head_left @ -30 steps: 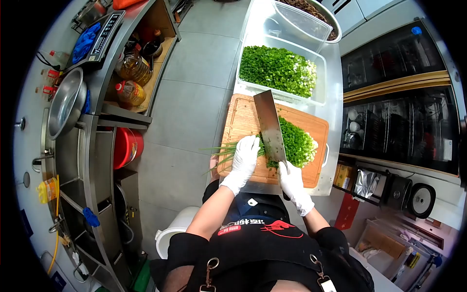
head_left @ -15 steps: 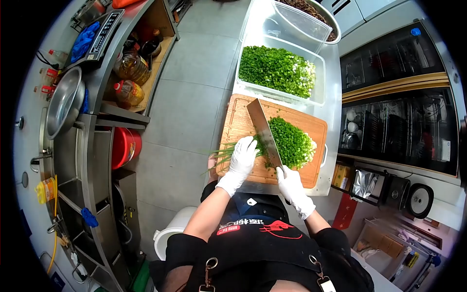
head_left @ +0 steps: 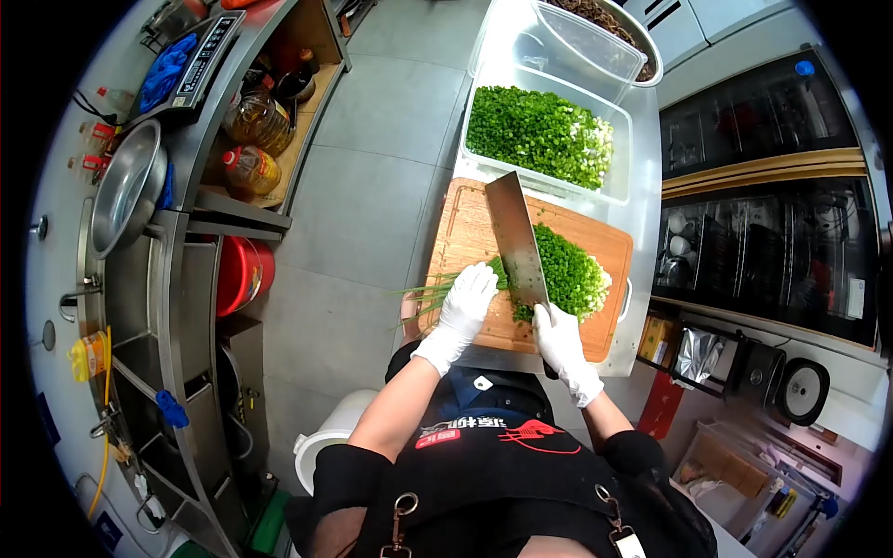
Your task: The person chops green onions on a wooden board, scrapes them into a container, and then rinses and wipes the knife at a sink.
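My left hand (head_left: 468,302), in a white glove, is closed over a bunch of scallions (head_left: 434,292) whose green ends stick out to the left over the board's edge. My right hand (head_left: 561,344), gloved too, grips the handle of a cleaver (head_left: 517,234). Its broad blade stands between the bunch and a heap of chopped scallions (head_left: 569,274), close to my left fingertips. Both lie on a wooden cutting board (head_left: 462,220). Behind the board, a clear plastic tub (head_left: 621,172) holds more chopped scallions (head_left: 539,130). The cleaver's handle is mostly hidden in my fist.
A second clear container (head_left: 595,42) and a metal bowl (head_left: 659,70) of dark dried pieces stand at the table's far end. Dark glass-door cabinets (head_left: 763,242) line the right. A white bucket (head_left: 326,437) is by my left side. Shelving with oil bottles (head_left: 251,170) stands left.
My right hand and the cleaver have shifted slightly right, and the blade's angle is a little more upright in view. My left hand still holds the bunch. The whole view has shifted slightly.
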The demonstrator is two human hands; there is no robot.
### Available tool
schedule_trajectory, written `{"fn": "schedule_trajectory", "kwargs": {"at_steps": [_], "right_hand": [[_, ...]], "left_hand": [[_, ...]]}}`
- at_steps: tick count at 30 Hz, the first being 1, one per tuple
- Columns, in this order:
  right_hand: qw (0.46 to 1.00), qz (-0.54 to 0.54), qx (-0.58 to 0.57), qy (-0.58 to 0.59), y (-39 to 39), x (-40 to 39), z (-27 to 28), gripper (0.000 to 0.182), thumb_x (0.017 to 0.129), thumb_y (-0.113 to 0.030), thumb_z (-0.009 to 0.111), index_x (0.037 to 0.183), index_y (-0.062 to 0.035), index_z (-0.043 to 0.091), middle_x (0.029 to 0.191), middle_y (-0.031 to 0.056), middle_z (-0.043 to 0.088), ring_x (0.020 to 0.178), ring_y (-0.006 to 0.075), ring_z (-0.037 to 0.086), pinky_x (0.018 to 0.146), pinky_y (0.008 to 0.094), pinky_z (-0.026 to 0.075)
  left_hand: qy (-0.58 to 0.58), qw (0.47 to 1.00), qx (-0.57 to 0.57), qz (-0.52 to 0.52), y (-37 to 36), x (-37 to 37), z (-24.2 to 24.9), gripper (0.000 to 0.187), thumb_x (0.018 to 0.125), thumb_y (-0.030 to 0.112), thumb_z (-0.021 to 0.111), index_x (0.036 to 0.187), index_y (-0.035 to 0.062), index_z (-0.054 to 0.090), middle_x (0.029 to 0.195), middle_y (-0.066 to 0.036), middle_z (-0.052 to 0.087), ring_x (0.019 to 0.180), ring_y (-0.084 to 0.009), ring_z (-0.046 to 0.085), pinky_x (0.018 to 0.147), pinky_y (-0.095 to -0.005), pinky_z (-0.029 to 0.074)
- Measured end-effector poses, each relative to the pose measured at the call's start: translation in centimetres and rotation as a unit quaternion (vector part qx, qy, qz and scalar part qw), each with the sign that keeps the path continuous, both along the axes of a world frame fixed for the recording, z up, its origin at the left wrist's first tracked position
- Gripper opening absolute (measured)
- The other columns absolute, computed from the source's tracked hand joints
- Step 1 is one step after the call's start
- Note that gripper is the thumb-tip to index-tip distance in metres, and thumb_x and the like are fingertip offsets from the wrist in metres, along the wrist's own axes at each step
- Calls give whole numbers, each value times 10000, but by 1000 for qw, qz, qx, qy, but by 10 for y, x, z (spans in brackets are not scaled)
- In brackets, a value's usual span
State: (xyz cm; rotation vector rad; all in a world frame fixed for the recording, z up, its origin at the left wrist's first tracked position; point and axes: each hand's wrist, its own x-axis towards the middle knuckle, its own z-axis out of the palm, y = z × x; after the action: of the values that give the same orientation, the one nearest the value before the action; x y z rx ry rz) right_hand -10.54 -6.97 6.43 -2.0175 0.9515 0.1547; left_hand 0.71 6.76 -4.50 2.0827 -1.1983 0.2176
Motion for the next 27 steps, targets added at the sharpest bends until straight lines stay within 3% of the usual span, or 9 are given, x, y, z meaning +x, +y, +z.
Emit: {"fn": "schedule_trajectory", "kwargs": {"at_steps": [6,12,17,19,21,22,23,26,27], "right_hand": [[998,38,-40,40,6,-11,34,227,948,-197,544,959,12,632,757,266,629,715,425,629,643,446,489],[989,97,-105,40,11,-12,19,223,950,-200,532,899,0,617,721,263,620,696,433,625,632,488,484],[988,90,-122,42,16,4,-2,259,954,-220,520,855,1,612,698,249,622,687,444,621,637,499,486],[991,74,-90,63,17,10,-2,272,952,-232,522,891,8,634,751,257,639,731,436,630,678,490,494],[996,13,-93,2,14,3,-11,272,951,-222,523,944,17,653,819,259,654,780,422,637,708,466,500],[992,-1,-90,-85,11,-2,-20,270,967,-204,528,908,37,633,660,155,635,542,233,597,552,372,469],[992,-3,-90,-87,4,-10,-25,270,967,-204,528,908,37,633,660,155,635,542,233,597,552,372,469],[998,-33,-12,-57,-5,-21,-18,292,990,-233,511,831,1,578,571,18,498,445,103,483,432,297,393],[998,-35,-12,-59,-6,-21,-12,292,990,-233,511,831,1,578,571,18,498,445,103,483,432,297,393]], "left_hand": [[4,1000,4,4,0,-1,-1,321,815,99,631,1115,-17,632,1162,-167,623,1174,-319,559,1038,-435,426],[13,1000,4,0,0,0,1,320,808,91,616,1107,-21,633,1158,-170,621,1177,-319,555,1035,-434,428],[15,1000,-1,-2,-1,0,1,308,811,91,609,1095,-25,635,1156,-172,621,1173,-321,556,1033,-433,428],[11,1000,2,2,0,1,-1,314,794,84,627,1092,-17,638,1154,-168,622,1167,-321,559,1030,-431,429],[17,1000,-6,1,2,1,-1,317,787,79,632,1091,-12,640,1152,-165,623,1163,-321,560,1028,-429,431],[26,999,-18,3,0,1,0,320,779,74,637,1089,-6,642,1150,-162,624,1158,-320,561,1025,-428,432],[25,1000,-18,1,-2,1,1,320,779,74,637,1089,-6,642,1150,-162,624,1158,-320,561,1025,-428,432],[37,999,-16,6,-6,2,5,319,774,71,639,1085,1,644,1138,-157,629,1146,-320,567,1015,-425,440],[28,999,-15,-7,-10,4,3,316,775,75,639,1082,-1,644,1133,-157,630,1141,-319,570,1010,-423,444]]}}
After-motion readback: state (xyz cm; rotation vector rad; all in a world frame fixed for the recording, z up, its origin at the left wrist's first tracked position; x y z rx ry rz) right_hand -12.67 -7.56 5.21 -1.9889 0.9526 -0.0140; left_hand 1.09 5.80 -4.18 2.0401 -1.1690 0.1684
